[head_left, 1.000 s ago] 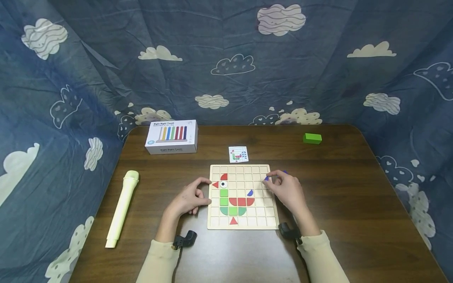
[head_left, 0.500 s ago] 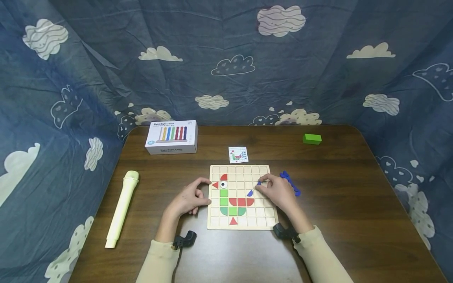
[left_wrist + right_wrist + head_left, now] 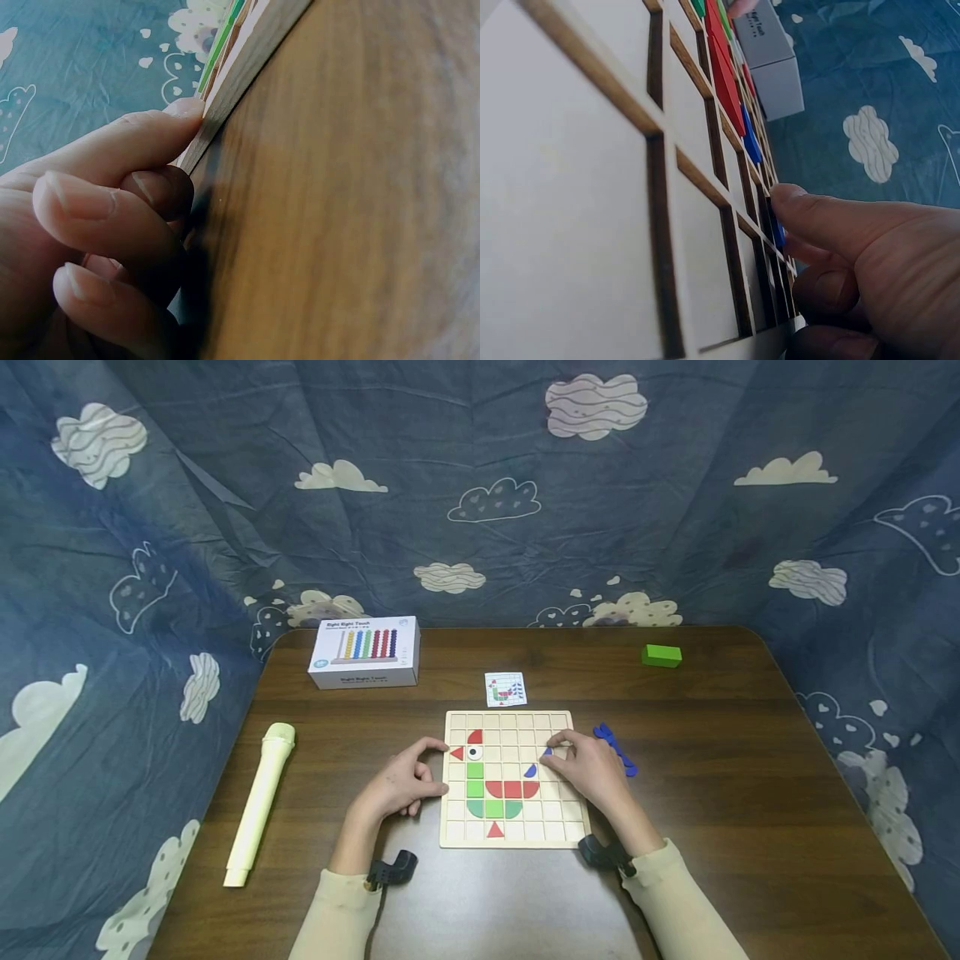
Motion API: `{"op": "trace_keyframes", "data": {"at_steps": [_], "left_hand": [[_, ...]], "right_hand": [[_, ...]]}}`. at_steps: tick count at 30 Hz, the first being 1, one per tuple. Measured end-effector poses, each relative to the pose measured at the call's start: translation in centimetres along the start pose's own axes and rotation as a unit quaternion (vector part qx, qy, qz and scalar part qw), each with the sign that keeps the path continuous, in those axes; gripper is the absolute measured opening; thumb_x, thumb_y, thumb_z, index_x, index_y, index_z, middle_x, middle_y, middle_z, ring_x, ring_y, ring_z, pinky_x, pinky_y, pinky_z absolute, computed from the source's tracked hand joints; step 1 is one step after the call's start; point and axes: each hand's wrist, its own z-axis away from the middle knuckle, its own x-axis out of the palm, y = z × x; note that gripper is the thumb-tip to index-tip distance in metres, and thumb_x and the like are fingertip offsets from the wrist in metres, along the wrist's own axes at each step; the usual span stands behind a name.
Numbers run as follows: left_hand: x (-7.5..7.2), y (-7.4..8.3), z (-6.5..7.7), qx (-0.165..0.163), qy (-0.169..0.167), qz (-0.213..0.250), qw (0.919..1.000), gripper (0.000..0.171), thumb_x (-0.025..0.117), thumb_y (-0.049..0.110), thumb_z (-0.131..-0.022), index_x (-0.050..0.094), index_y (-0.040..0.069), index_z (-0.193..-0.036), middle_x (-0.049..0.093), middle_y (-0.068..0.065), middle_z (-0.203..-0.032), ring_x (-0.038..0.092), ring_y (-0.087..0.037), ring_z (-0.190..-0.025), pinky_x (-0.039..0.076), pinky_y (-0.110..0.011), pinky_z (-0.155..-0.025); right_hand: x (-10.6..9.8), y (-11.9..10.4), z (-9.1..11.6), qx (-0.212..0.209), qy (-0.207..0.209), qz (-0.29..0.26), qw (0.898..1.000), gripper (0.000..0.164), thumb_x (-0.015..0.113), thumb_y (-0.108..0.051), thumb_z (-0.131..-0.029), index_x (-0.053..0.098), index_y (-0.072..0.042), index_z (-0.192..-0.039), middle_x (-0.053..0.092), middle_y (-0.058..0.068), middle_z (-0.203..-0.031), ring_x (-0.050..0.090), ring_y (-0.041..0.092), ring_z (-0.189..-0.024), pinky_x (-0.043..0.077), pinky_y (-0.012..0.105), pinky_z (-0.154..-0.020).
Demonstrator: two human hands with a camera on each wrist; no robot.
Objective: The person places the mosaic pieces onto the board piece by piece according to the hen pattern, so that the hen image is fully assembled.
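Observation:
The wooden grid board [image 3: 555, 827] lies mid-table in the head view. My left hand [image 3: 397, 781] rests its thumb and index fingertips against the board's left edge, thumb and index spread apart; in the left wrist view the thumb [image 3: 142, 135] touches that edge. Over the board's right part my right hand [image 3: 588, 764] pinches a small blue piece [image 3: 548, 751], partly covered by the fingers. Down and to the left of it a blue half-round piece [image 3: 531, 771] sits in a cell above the red pieces [image 3: 512, 789]. Green squares [image 3: 475, 788] and an eye tile [image 3: 474, 752] lie farther left.
More blue pieces [image 3: 615, 749] lie right of the board, beside my right hand. A small picture card [image 3: 506, 689] is behind the board. A white box [image 3: 364, 652], a green block [image 3: 662, 656] and a pale yellow microphone-shaped stick [image 3: 258, 806] stand or lie around.
My right hand has moved left and slightly down over the board with the blue piece, uncovering the blue pieces on the table; over the last half second it barely moves. My left hand stays.

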Motion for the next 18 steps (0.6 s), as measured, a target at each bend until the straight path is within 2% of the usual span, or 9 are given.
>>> {"op": "trace_keyframes", "data": {"at_steps": [6, 18], "left_hand": [[0.01, -0.03, -0.02, -0.002, 0.001, -0.001, 1.0000, 0.062, 0.081, 0.012, -0.091, 0.053, 0.024, -0.144, 0.062, -0.002, -0.066, 0.048, -0.012, -0.040, 0.038, -0.024, -0.039], [0.04, -0.05, 0.02, 0.003, 0.000, 0.002, 1.0000, 0.062, 0.082, 0.013, -0.091, 0.053, 0.024, -0.144, 0.061, -0.002, -0.066, 0.048, -0.012, -0.040, 0.038, -0.023, -0.039]], "right_hand": [[-0.05, -0.04, 0.11, -0.005, 0.003, -0.011, 1.000, 0.028, 0.083, -0.041, -0.090, 0.078, -0.020, -0.109, 0.055, -0.003, -0.063, 0.047, 0.014, -0.057, 0.033, 0.031, -0.052], [-0.11, -0.01, 0.15, -0.005, 0.003, -0.017, 1.000, 0.031, 0.083, -0.042, -0.091, 0.077, -0.019, -0.111, 0.054, -0.002, -0.063, 0.046, 0.014, -0.056, 0.033, 0.031, -0.052]]}}
